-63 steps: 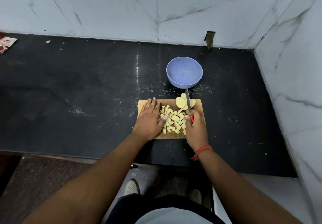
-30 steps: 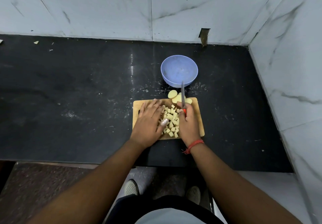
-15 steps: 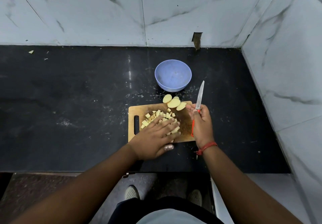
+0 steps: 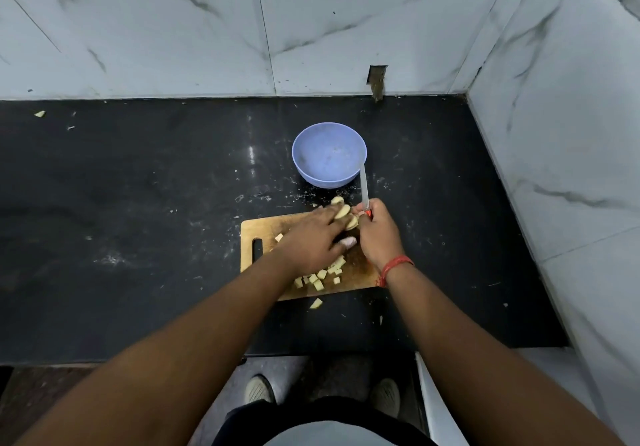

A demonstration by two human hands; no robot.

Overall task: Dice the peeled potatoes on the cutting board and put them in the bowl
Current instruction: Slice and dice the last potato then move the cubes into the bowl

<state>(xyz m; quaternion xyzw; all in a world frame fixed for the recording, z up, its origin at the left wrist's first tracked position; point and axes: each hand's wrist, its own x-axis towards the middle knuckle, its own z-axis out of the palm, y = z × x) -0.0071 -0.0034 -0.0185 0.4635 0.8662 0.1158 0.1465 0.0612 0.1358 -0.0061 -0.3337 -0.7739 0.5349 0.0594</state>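
A wooden cutting board [image 4: 258, 234] lies on the black counter. My left hand [image 4: 311, 237] stretches across it, fingertips on the round potato slices [image 4: 343, 210] at the board's far edge. My right hand [image 4: 379, 234] is beside it, gripping a red-handled knife [image 4: 364, 185] whose blade points toward the blue bowl [image 4: 329, 155]. The bowl looks empty. Diced potato pieces [image 4: 322, 277] sit near the board's front edge, partly hidden by my left forearm. One cube [image 4: 316, 303] lies off the board on the counter.
Marble walls enclose the counter [image 4: 138, 203] at the back and right. A small potato scrap [image 4: 40, 114] lies at the far left. The counter's front edge runs just below the board, with my shoes visible on the floor.
My left hand left the diced pile and reached forward to the potato slices. My right hand with the knife moved left, close to the slices. A cube now lies off the board's front.
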